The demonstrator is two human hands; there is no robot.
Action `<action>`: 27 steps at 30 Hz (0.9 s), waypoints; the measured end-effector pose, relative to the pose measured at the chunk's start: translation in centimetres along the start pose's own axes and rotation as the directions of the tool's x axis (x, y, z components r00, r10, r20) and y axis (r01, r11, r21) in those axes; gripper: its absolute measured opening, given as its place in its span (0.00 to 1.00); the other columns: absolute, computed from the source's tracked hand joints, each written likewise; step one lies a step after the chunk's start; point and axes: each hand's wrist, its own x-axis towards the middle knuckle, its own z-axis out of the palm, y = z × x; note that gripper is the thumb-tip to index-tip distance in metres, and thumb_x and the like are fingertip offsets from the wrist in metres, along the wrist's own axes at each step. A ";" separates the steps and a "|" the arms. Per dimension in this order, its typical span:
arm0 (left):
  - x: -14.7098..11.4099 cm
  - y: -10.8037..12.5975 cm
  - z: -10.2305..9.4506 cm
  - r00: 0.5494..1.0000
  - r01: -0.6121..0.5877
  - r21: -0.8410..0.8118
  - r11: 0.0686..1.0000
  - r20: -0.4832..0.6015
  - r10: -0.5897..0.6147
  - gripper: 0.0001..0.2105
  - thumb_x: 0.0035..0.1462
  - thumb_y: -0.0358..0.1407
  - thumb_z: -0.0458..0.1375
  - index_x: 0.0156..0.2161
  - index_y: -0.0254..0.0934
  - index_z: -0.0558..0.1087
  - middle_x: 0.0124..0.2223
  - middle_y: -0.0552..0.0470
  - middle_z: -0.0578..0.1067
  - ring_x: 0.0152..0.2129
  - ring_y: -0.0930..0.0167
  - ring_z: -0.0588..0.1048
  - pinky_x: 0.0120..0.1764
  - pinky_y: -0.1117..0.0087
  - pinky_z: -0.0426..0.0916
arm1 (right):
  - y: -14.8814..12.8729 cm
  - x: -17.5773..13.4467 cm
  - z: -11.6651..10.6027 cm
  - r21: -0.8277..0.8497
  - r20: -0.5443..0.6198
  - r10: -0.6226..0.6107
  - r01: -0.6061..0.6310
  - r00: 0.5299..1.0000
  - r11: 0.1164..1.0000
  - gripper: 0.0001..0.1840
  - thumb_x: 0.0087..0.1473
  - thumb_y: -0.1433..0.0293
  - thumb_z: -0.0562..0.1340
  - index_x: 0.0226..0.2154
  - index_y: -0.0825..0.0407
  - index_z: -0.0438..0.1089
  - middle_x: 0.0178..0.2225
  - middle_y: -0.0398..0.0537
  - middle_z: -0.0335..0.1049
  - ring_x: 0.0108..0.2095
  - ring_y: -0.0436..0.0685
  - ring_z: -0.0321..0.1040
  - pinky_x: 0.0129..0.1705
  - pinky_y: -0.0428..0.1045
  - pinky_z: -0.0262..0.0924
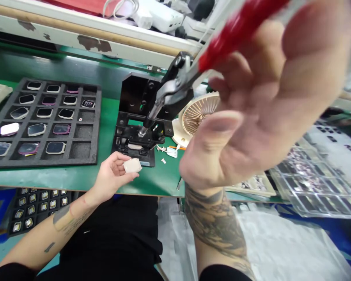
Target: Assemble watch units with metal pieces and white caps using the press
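My left hand (112, 173) grips a small off-white rounded-square watch case part (132, 165) between thumb and fingers, just in front of the press. A black toggle press (140, 134) stands on the green bench, its lever angled up to the right and ending in a red handle (222, 43). Close to the camera is my raised right hand (251, 105), blurred. Its fingers are loosely bent along the underside of the red handle, and the thumb stands apart from it. Whether the fingertips touch the handle is hard to see. A light-coloured piece (134, 147) lies in the press's lower fixture.
On the left, a dark foam tray (89, 156) holds several smartwatches in compartments. A beige fan (200, 113) stands behind my right hand. Small white parts (171, 152) lie beside the press. Clear trays (318, 195) are at right; another black tray (38, 203) sits below the bench edge.
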 end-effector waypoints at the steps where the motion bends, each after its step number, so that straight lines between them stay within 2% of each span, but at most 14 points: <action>1: -0.2 0.0 -0.1 1.000 -0.016 0.022 1.000 -0.001 0.016 0.23 0.52 0.35 0.83 0.46 0.35 0.78 0.43 0.43 0.89 0.37 0.64 0.89 0.39 0.69 0.83 | -0.2 -0.9 -0.3 -0.018 -0.089 -0.069 0.067 0.994 0.998 0.33 0.77 0.42 0.57 0.74 0.36 0.63 0.71 0.44 0.66 0.72 0.68 0.71 0.69 0.63 0.71; 3: -0.9 0.0 -0.3 0.997 -0.072 0.110 0.991 -0.029 0.075 0.20 0.56 0.37 0.81 0.49 0.35 0.80 0.45 0.42 0.89 0.40 0.63 0.89 0.42 0.69 0.84 | 0.2 -3.4 -0.5 -0.093 -0.178 -0.159 0.145 0.971 0.985 0.20 0.78 0.58 0.62 0.66 0.43 0.73 0.58 0.49 0.76 0.59 0.64 0.79 0.62 0.62 0.76; 6: -2.2 0.0 -0.9 0.951 -0.261 0.378 0.888 -0.056 0.304 0.18 0.61 0.36 0.79 0.53 0.37 0.81 0.47 0.44 0.89 0.40 0.65 0.89 0.43 0.70 0.85 | 1.8 -8.2 -0.1 -0.087 0.059 0.017 -0.012 0.998 0.996 0.10 0.76 0.65 0.61 0.51 0.47 0.79 0.38 0.47 0.78 0.40 0.58 0.78 0.44 0.56 0.76; 8: -2.8 0.0 -1.3 0.859 -0.428 0.585 0.689 0.027 0.511 0.18 0.62 0.34 0.77 0.55 0.38 0.81 0.48 0.46 0.89 0.37 0.67 0.89 0.42 0.71 0.85 | 2.6 -11.3 0.6 -0.037 0.250 0.166 -0.162 0.954 0.986 0.09 0.75 0.63 0.64 0.43 0.48 0.77 0.32 0.44 0.75 0.33 0.55 0.73 0.36 0.52 0.69; 9: -2.9 0.0 -1.4 0.797 -0.499 0.661 0.560 0.096 0.596 0.18 0.63 0.32 0.76 0.56 0.38 0.81 0.48 0.46 0.89 0.37 0.67 0.89 0.42 0.72 0.85 | 2.9 -12.5 1.0 -0.020 0.299 0.218 -0.222 0.929 0.975 0.11 0.74 0.62 0.65 0.38 0.49 0.75 0.31 0.43 0.73 0.31 0.53 0.69 0.34 0.50 0.65; 11: -3.0 0.1 -1.6 0.674 -0.588 0.744 0.318 0.232 0.701 0.18 0.65 0.30 0.74 0.58 0.37 0.80 0.49 0.44 0.89 0.40 0.66 0.90 0.45 0.71 0.85 | 3.0 -14.3 1.9 0.002 0.319 0.293 -0.310 0.901 0.951 0.18 0.74 0.63 0.64 0.31 0.49 0.70 0.28 0.41 0.67 0.29 0.51 0.64 0.33 0.49 0.59; 13: -2.9 0.1 -1.5 0.602 -0.623 0.762 0.175 0.325 0.729 0.18 0.66 0.30 0.73 0.58 0.35 0.79 0.48 0.42 0.89 0.43 0.63 0.90 0.50 0.70 0.85 | 3.1 -15.4 2.8 0.034 0.277 0.317 -0.339 0.907 0.940 0.21 0.75 0.64 0.63 0.28 0.49 0.66 0.27 0.40 0.63 0.29 0.50 0.61 0.32 0.49 0.56; 15: -2.9 0.0 -1.4 0.605 -0.627 0.763 0.158 0.349 0.715 0.16 0.68 0.32 0.72 0.57 0.34 0.78 0.47 0.42 0.89 0.41 0.64 0.90 0.49 0.71 0.85 | 3.1 -15.8 3.3 0.084 0.212 0.302 -0.325 0.929 0.942 0.22 0.74 0.64 0.63 0.26 0.49 0.64 0.26 0.40 0.61 0.28 0.50 0.59 0.32 0.49 0.54; 17: -3.0 0.0 -1.5 0.658 -0.612 0.759 0.223 0.332 0.676 0.14 0.70 0.33 0.70 0.57 0.34 0.78 0.44 0.45 0.88 0.34 0.68 0.89 0.43 0.73 0.85 | 3.2 -15.8 3.3 0.100 0.182 0.278 -0.299 0.943 0.949 0.23 0.74 0.64 0.64 0.25 0.49 0.62 0.25 0.39 0.59 0.28 0.50 0.58 0.31 0.49 0.53; 20: -3.3 0.3 -2.3 0.728 -0.540 0.791 0.289 0.265 0.633 0.14 0.70 0.34 0.70 0.57 0.36 0.78 0.43 0.49 0.87 0.30 0.71 0.86 0.39 0.74 0.83 | 3.7 -14.6 2.5 0.030 0.306 0.220 -0.240 0.926 0.970 0.18 0.74 0.67 0.65 0.29 0.49 0.69 0.26 0.40 0.64 0.28 0.50 0.63 0.32 0.49 0.59; 22: -3.4 1.1 -3.1 0.756 -0.466 0.830 0.307 0.194 0.625 0.17 0.68 0.34 0.72 0.58 0.37 0.78 0.45 0.50 0.87 0.31 0.72 0.85 0.41 0.73 0.83 | 4.4 -13.2 1.8 -0.073 0.374 0.129 -0.110 0.918 0.991 0.06 0.74 0.68 0.65 0.42 0.49 0.77 0.37 0.46 0.77 0.38 0.55 0.74 0.42 0.51 0.71; 23: -3.4 1.5 -3.4 0.763 -0.439 0.843 0.312 0.166 0.625 0.17 0.68 0.33 0.72 0.58 0.38 0.78 0.48 0.49 0.86 0.33 0.72 0.85 0.42 0.72 0.82 | 4.9 -12.3 1.7 -0.150 0.393 0.081 -0.023 0.916 0.988 0.08 0.75 0.69 0.64 0.51 0.50 0.78 0.46 0.52 0.81 0.48 0.59 0.77 0.52 0.54 0.74; 25: -3.2 2.6 -3.9 0.770 -0.418 0.860 0.294 0.163 0.617 0.15 0.68 0.32 0.72 0.57 0.39 0.79 0.53 0.47 0.84 0.34 0.72 0.83 0.41 0.71 0.81 | 6.2 -10.7 1.9 -0.333 0.449 0.028 0.138 0.893 0.933 0.20 0.75 0.73 0.58 0.65 0.55 0.73 0.62 0.63 0.77 0.64 0.67 0.72 0.69 0.64 0.69; 27: -2.9 3.5 -4.0 0.767 -0.430 0.874 0.225 0.223 0.602 0.13 0.70 0.31 0.70 0.57 0.39 0.79 0.55 0.46 0.81 0.33 0.73 0.80 0.39 0.70 0.79 | 7.6 -9.3 2.8 -0.467 0.542 0.070 0.231 0.837 0.854 0.26 0.73 0.78 0.53 0.69 0.58 0.70 0.65 0.68 0.74 0.68 0.71 0.69 0.74 0.68 0.65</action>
